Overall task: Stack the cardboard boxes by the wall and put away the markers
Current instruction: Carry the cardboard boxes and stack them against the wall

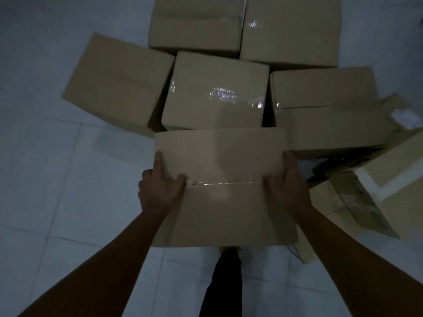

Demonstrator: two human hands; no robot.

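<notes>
A plain brown cardboard box (223,186), closed and sealed along its top seam with clear tape, is held level above the pale tiled floor, gripped at its left and right edges. Further closed boxes are seen on the floor beyond it: one (216,92) straight ahead at 12 o'clock with glossy tape on top, one (119,81) turned askew at 10 o'clock, one (325,108) at 2 o'clock, and two (196,21) (291,28) side by side farther off at 12 o'clock. An opened, tilted box (357,202) lies at 3 o'clock. No markers can be made out.
</notes>
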